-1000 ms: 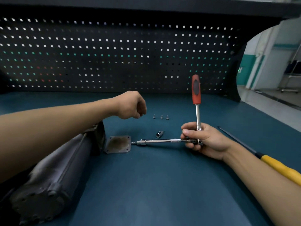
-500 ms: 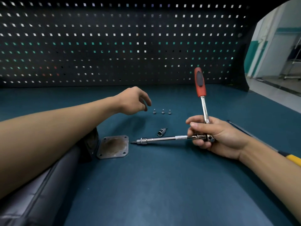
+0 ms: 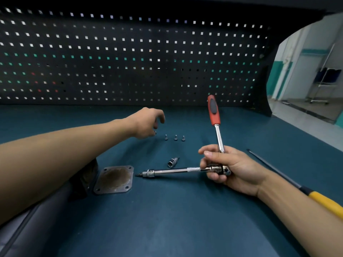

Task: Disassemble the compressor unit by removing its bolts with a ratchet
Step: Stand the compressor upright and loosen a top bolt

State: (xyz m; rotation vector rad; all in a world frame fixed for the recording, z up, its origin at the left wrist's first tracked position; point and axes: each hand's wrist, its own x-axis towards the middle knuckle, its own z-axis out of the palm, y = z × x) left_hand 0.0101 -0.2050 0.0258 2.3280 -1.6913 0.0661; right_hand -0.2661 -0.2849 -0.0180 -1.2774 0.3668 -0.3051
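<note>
At 9 o'clock of the bolt row [image 3: 175, 137] | left hand [image 3: 146, 123] has moved close, fingers pinching a fourth bolt [image 3: 155, 132]; right hand [image 3: 232, 169] grips ratchet [image 3: 218, 138] | one more bolt looks out

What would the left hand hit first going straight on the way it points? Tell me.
Likely the nearest bolt of the three in a row, just past the left hand; depth is unclear.

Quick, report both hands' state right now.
Left hand: pinching what looks like a small bolt at its fingertips.
Right hand: gripping the ratchet near its head.
</note>
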